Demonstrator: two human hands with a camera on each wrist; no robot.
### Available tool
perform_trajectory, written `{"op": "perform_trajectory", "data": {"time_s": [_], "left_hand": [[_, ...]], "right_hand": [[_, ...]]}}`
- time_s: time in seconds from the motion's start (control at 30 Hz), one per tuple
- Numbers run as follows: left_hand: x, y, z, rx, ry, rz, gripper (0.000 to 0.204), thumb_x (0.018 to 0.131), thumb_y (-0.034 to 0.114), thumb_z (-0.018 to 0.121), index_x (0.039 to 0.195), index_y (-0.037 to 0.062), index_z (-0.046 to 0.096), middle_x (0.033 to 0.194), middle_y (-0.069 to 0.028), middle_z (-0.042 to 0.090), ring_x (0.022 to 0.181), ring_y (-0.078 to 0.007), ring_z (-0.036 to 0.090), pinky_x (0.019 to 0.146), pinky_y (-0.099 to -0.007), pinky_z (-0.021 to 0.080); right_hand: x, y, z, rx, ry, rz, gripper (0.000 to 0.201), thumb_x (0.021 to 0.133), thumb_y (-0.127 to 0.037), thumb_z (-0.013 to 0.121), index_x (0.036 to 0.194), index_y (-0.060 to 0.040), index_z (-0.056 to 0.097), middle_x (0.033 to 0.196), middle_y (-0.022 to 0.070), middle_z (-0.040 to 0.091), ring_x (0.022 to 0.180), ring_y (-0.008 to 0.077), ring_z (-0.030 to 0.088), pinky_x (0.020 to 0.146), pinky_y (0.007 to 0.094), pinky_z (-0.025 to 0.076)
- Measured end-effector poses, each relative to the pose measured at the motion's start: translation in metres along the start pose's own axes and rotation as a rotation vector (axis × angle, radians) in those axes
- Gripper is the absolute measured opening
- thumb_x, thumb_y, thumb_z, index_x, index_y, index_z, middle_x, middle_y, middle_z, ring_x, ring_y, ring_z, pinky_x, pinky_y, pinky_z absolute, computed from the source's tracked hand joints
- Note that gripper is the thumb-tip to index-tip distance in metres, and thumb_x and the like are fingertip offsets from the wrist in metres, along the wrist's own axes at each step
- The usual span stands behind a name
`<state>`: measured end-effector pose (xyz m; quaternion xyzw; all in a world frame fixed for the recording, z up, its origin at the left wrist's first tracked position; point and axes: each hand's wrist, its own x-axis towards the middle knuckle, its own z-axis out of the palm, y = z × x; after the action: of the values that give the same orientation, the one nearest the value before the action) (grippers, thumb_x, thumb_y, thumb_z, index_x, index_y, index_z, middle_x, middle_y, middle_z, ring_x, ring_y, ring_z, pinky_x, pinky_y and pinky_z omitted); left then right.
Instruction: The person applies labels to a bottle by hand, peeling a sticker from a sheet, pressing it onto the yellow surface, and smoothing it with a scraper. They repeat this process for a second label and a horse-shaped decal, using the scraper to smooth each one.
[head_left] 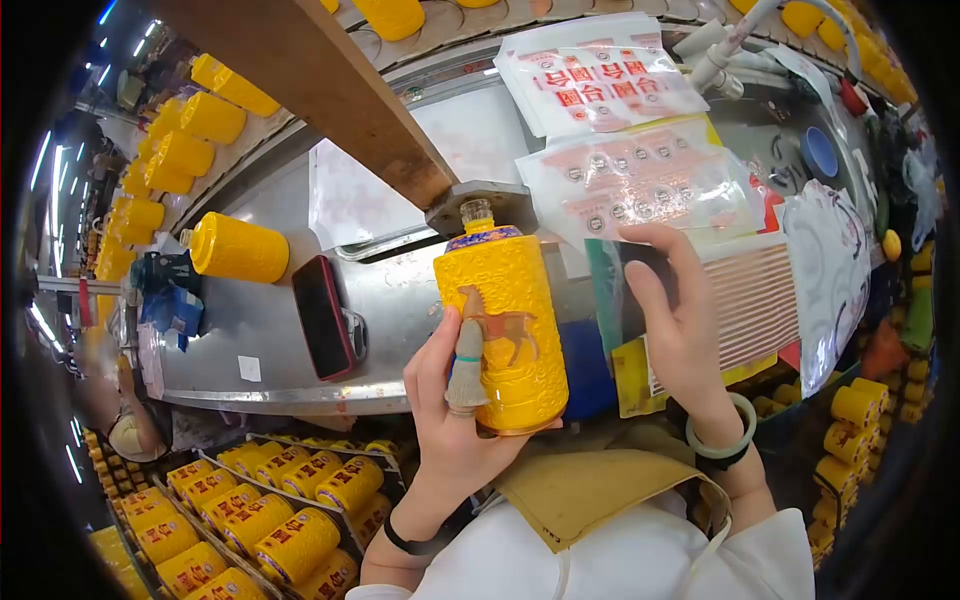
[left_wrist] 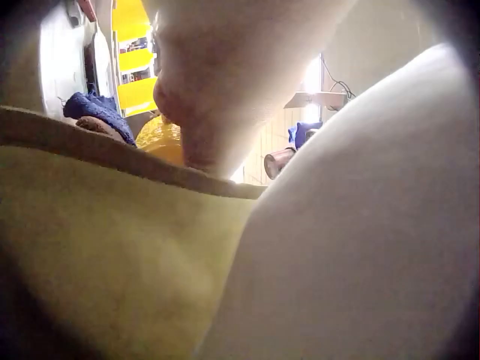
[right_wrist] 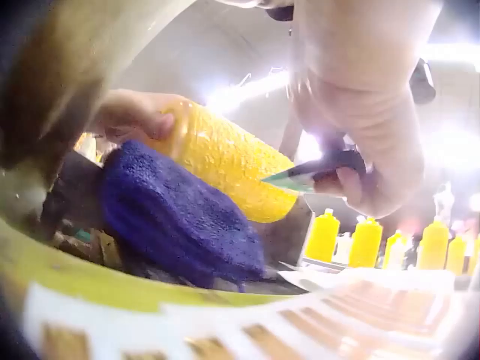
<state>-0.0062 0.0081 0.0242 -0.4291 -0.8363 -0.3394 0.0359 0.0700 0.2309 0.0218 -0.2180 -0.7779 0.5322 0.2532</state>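
My left hand point(head_left: 450, 420) grips a yellow embossed bottle point(head_left: 525, 370) near its base. Its thumb, wrapped in pale cloth with a teal band, lies along the front beside a brown horse decal point(head_left: 505, 325). The bottle's clear glass neck points away from me, overlapping a metal bracket in the head view. To the right, my right hand point(head_left: 685, 320) pinches a scraper with a flat green blade and a dark grip point(right_wrist: 341, 161). In the right wrist view the blade's tip is close to the bottle's side. My forearm and clothing mostly fill the left wrist view.
Printed decal sheets point(head_left: 610, 85) lie on the metal table, with a striped stack point(head_left: 745, 305) at right. A phone point(head_left: 325, 315) and another yellow bottle point(head_left: 240, 247) are on the left. A wooden post point(head_left: 330, 90) slants above. A blue cloth point(right_wrist: 176, 214) hangs by the near edge.
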Motion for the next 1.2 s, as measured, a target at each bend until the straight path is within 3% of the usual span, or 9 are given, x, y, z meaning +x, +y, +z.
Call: {"op": "perform_trajectory", "data": {"time_s": [0.2, 0.3, 0.57, 0.7, 0.77, 0.9, 0.97, 1.0, 1.2], "left_hand": [[0.002, 0.000, -0.010, -0.049, -0.048, -0.054, 0.118, 0.061, 0.038, 0.100, 0.155, -0.0006, 0.040, 0.150, -0.0183, 0.042, 0.131, -0.0337, 0.050, 0.106, -0.0425, 0.044], [0.011, 0.015, -0.020, 0.045, -0.122, -0.026, 0.110, 0.062, 0.036, 0.098, 0.151, -0.0006, 0.045, 0.153, -0.0264, 0.037, 0.130, -0.0443, 0.047, 0.107, -0.0490, 0.043], [0.017, 0.029, -0.014, 0.280, -0.209, -0.032, 0.091, 0.065, 0.039, 0.092, 0.147, 0.0221, 0.057, 0.149, -0.0364, 0.033, 0.128, -0.0511, 0.047, 0.103, -0.0518, 0.048], [0.017, 0.031, -0.011, 0.333, -0.216, -0.021, 0.086, 0.067, 0.039, 0.091, 0.146, 0.0247, 0.059, 0.149, -0.0373, 0.032, 0.129, -0.0521, 0.046, 0.103, -0.0516, 0.049], [0.015, 0.028, -0.007, 0.318, -0.115, 0.042, 0.092, 0.062, 0.041, 0.096, 0.143, 0.0143, 0.061, 0.149, -0.0300, 0.038, 0.129, -0.0465, 0.048, 0.103, -0.0510, 0.045], [0.005, 0.013, 0.000, 0.262, -0.018, 0.050, 0.094, 0.065, 0.035, 0.097, 0.144, 0.0054, 0.057, 0.147, -0.0282, 0.042, 0.127, -0.0444, 0.053, 0.103, -0.0477, 0.048], [-0.003, 0.006, 0.004, 0.075, 0.050, -0.024, 0.082, 0.073, 0.025, 0.092, 0.143, 0.0032, 0.055, 0.149, -0.0322, 0.042, 0.131, -0.0484, 0.052, 0.105, -0.0493, 0.050], [-0.004, 0.004, 0.005, 0.004, 0.081, -0.038, 0.087, 0.072, 0.019, 0.093, 0.143, -0.0051, 0.050, 0.148, -0.0294, 0.045, 0.130, -0.0476, 0.055, 0.106, -0.0483, 0.051], [-0.013, -0.005, 0.006, -0.093, 0.093, -0.033, 0.082, 0.072, 0.019, 0.093, 0.141, -0.0023, 0.054, 0.149, -0.0269, 0.045, 0.130, -0.0463, 0.055, 0.106, -0.0472, 0.050]], "right_hand": [[-0.015, -0.006, 0.013, 0.187, 0.012, 0.039, 0.022, 0.101, -0.005, 0.058, 0.121, 0.0034, 0.062, 0.110, 0.0119, 0.067, 0.103, 0.0182, 0.062, 0.093, 0.0305, 0.048], [-0.016, -0.007, 0.016, 0.226, -0.026, 0.072, 0.022, 0.101, -0.006, 0.058, 0.122, 0.0033, 0.062, 0.111, 0.0118, 0.067, 0.103, 0.0180, 0.062, 0.094, 0.0304, 0.048], [-0.017, -0.008, 0.019, 0.324, -0.042, 0.152, 0.023, 0.102, -0.007, 0.059, 0.122, 0.0026, 0.063, 0.112, 0.0109, 0.067, 0.104, 0.0154, 0.061, 0.094, 0.0293, 0.048], [-0.016, -0.008, 0.019, 0.290, -0.056, 0.131, 0.024, 0.103, -0.008, 0.058, 0.123, 0.0034, 0.062, 0.113, 0.0098, 0.067, 0.106, 0.0143, 0.060, 0.095, 0.0287, 0.047], [-0.017, -0.008, 0.020, 0.289, -0.056, 0.128, 0.024, 0.103, -0.009, 0.057, 0.124, 0.0037, 0.062, 0.114, 0.0094, 0.067, 0.107, 0.0141, 0.059, 0.096, 0.0285, 0.046], [-0.016, -0.005, 0.017, 0.275, -0.073, 0.147, 0.027, 0.104, -0.011, 0.056, 0.126, 0.0037, 0.061, 0.115, 0.0080, 0.066, 0.108, 0.0131, 0.057, 0.097, 0.0280, 0.045], [-0.015, -0.005, 0.015, 0.248, -0.087, 0.141, 0.028, 0.104, -0.011, 0.056, 0.127, 0.0035, 0.061, 0.115, 0.0076, 0.066, 0.108, 0.0129, 0.057, 0.097, 0.0278, 0.044], [-0.014, -0.006, 0.014, 0.242, -0.094, 0.143, 0.028, 0.104, -0.011, 0.056, 0.127, 0.0034, 0.060, 0.115, 0.0068, 0.065, 0.107, 0.0124, 0.056, 0.096, 0.0273, 0.044], [-0.006, -0.014, 0.012, 0.251, -0.110, 0.121, 0.028, 0.104, -0.008, 0.054, 0.130, 0.0020, 0.059, 0.114, 0.0016, 0.060, 0.100, 0.0079, 0.052, 0.091, 0.0231, 0.042]]}}
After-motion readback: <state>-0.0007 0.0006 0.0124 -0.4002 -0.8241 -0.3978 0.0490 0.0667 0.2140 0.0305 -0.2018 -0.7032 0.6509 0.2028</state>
